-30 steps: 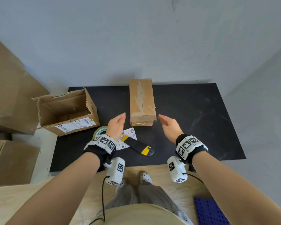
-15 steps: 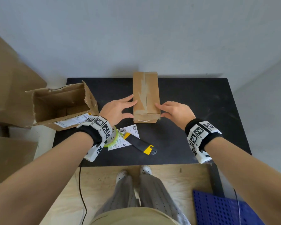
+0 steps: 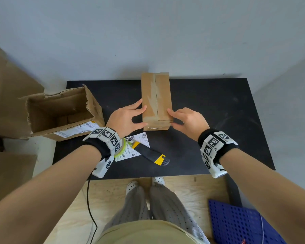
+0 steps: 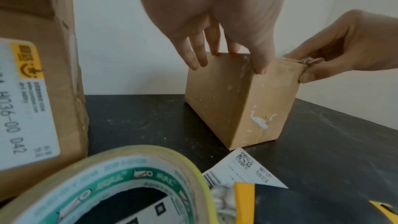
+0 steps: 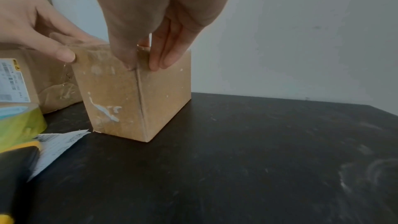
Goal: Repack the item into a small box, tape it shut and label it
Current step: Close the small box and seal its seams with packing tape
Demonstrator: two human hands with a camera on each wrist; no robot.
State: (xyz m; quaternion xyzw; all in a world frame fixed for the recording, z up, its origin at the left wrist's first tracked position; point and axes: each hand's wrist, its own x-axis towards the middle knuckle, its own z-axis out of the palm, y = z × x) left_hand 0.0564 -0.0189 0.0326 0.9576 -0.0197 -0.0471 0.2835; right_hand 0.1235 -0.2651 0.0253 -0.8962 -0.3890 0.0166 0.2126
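Gripping the small box [image 3: 156,101] between them, my left hand [image 3: 125,118] and right hand [image 3: 188,120] pinched its near corners. It looked shut, old tape along the seam. Tape roll [image 4: 120,185] and label [image 3: 139,143] lay below my left wrist, unused; I judged taping and labelling remained.

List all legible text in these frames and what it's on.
"H036-00 D042": white label on the open box; its leading characters are cut off and its small print is blurred.
Shipping label on the table: barcode and QR code, printed characters too blurred to read.
Tape roll: green logo print, unreadable.
Small box: no text.
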